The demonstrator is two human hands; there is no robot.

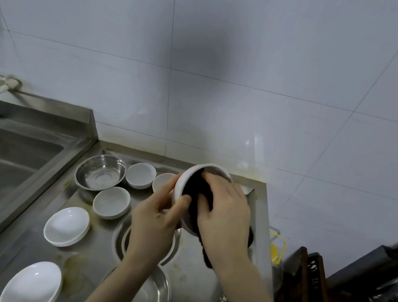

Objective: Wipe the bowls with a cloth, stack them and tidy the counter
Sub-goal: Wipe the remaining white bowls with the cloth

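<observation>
Fingers pressing dark cloth inside tilted white bowl (left hand gripping rim)

No text, label, brand, number or sign could be read anywhere in the view. The white bowls, the steel basin, the wall tiles and the steel surface were all seen to be unmarked, and the dark clutter at the right was too blurred for lettering to be made out.
</observation>
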